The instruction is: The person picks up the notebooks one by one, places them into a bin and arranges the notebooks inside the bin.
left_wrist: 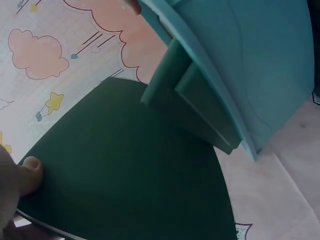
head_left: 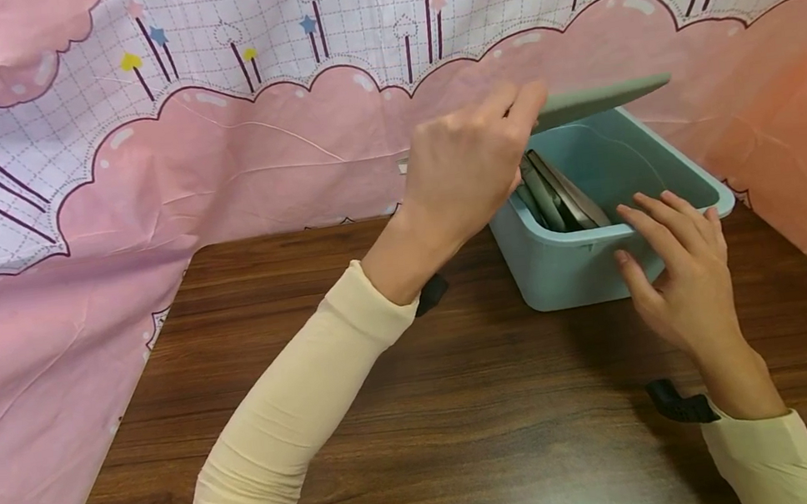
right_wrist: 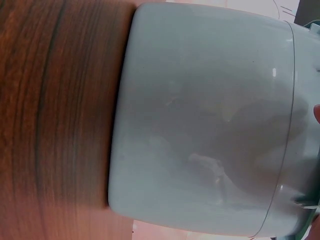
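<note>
My left hand (head_left: pixel 467 156) grips a flat green panel (head_left: pixel 600 97) by its near left edge and holds it tilted over the light blue bin (head_left: pixel 564 270). In the left wrist view the panel (left_wrist: pixel 125 160) shows a broad dark green face, a pale edge and my thumb (left_wrist: pixel 31 172) pressed on it. Several flat things (head_left: pixel 555 191) lean inside the bin at its left side; two of them show green faces in the left wrist view. My right hand (head_left: pixel 687 284) rests at the bin's near rim, fingers extended over it and the thumb by the outer wall.
The bin stands at the back right of a dark brown wooden table (head_left: pixel 396 438). Pink and white patterned cloth (head_left: pixel 272 167) hangs behind and along both sides. A black strap piece (head_left: pixel 679 403) shows at my right wrist.
</note>
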The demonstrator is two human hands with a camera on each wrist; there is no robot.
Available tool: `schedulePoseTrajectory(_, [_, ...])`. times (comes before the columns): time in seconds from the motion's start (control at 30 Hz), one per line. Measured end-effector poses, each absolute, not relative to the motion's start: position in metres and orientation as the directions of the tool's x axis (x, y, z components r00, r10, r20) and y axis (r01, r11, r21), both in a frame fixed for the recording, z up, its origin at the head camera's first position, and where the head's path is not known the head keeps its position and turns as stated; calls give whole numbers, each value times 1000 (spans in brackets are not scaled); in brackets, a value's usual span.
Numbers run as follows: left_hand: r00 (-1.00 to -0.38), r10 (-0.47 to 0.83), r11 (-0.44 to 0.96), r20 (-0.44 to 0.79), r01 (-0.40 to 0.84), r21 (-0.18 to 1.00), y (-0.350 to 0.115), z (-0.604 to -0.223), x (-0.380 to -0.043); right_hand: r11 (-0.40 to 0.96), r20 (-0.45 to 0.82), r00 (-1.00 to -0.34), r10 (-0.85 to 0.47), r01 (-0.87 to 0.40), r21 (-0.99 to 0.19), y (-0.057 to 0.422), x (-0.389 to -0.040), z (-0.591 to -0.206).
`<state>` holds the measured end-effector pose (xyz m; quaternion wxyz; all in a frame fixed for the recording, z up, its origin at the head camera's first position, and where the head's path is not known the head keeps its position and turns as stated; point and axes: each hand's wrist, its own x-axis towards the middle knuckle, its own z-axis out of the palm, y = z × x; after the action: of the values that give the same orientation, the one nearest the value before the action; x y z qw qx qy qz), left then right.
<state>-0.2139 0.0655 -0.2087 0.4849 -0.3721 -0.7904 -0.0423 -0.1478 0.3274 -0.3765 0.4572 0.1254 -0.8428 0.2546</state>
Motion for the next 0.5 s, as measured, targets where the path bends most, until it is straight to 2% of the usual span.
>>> schedulePoseTrajectory(0.1, [-288,560,725,777,624,-292,64,-212,-215,839,834,-551,21,-445,-315,327,-148,-377])
schedulePoseTrajectory(0.2, [-289,575,723,765,617,-310,63,-215,-217,839,835,-550,21,-444,-313,326,-148,-377])
schedulePoseTrajectory(0.5, [-220,695,617,684,670,-412,60,-219,-222,840,834,-551,22,-442,-314,326,-147,-377])
